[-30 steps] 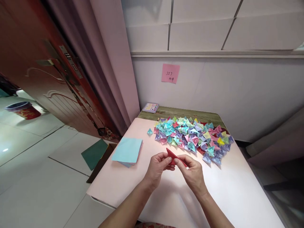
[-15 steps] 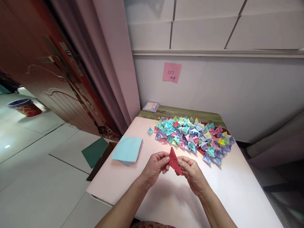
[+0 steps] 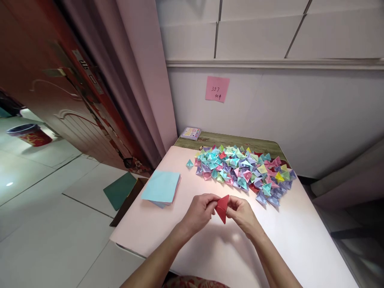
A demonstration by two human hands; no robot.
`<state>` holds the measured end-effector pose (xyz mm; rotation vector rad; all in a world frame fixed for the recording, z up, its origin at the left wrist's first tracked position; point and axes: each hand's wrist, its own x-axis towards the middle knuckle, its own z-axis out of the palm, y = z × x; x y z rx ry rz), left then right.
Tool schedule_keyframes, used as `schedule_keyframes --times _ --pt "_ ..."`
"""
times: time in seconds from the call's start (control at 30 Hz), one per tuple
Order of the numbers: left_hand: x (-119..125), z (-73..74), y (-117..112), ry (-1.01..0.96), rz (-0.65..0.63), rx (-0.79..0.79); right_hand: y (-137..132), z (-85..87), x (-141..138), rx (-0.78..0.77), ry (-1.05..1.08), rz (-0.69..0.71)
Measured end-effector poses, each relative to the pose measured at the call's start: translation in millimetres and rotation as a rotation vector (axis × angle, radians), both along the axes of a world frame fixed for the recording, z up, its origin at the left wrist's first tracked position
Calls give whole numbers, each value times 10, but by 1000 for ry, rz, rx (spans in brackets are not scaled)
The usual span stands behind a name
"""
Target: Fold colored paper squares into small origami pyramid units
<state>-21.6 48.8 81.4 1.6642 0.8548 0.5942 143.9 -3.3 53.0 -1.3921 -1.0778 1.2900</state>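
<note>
Between my two hands, above the near part of the table, is a folded red origami paper (image 3: 222, 209) with pointed ends at top and bottom. My left hand (image 3: 201, 210) pinches its left edge. On its right side, my right hand (image 3: 242, 212) grips it between thumb and fingers; part of those fingers is hidden behind the paper. Beyond my hands lies a broad heap of small folded paper pieces (image 3: 240, 164) in blue, purple, pink, green, yellow and red. One light-blue folded piece (image 3: 189, 163) sits apart at the heap's left.
A stack of square paper sheets (image 3: 162, 187), light blue on top, lies on the pale table cover (image 3: 135, 232) at left. A small printed packet (image 3: 191, 133) rests at the back. Beside the table's left edge stands an open box (image 3: 129, 200). A pink note (image 3: 217, 89) is on the wall.
The red paper has turned in my fingers, its top point swinging from left to right. It sits slightly lower, and both hands have shifted their hold.
</note>
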Motion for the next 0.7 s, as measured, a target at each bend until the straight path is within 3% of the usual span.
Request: schedule_keyframes --times 0.1,0.2,0.43,0.57,0.7 --pt "25 -37 -41 124 -33 255 7 -150 9 -43 -71 -32" --pt "33 -73 -93 224 -84 408 15 -255 5 -93 -100 -96" --pt "10 -233 -158 274 -150 614 57 -219 -3 -145 8 -139" --pt "-32 -313 -112 230 -159 613 44 -159 -16 -138 44 -136" --pt "-49 -293 -84 54 -80 441 6 -78 29 -124 160 -53"
